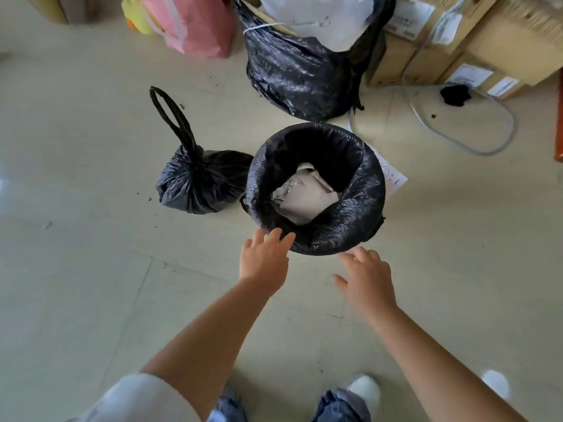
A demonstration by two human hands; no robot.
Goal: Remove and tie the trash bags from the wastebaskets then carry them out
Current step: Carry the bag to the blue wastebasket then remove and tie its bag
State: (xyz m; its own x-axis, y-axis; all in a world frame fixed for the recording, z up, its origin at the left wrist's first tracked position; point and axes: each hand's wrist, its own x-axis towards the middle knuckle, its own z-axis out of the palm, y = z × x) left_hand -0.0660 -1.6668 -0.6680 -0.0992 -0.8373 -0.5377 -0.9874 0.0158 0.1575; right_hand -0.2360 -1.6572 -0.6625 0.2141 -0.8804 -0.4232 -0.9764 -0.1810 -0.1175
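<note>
A round wastebasket [359, 214] stands on the floor in the middle, lined with a black trash bag folded over its rim, with crumpled white paper [304, 196] inside. A tied black trash bag [198, 181] with a long loop handle lies just left of it. My left hand [263, 260] reaches with straight fingers to the near rim, fingertips at the bag's edge. My right hand [365, 278] hovers spread just below the rim, holding nothing.
A large black bag [298, 74] full of white material stands behind the wastebasket. Cardboard boxes [475, 38] sit at the back right, with a grey cable [487, 147] looping on the floor. A pink bag [195, 25] sits at the back left. My feet show at the bottom edge.
</note>
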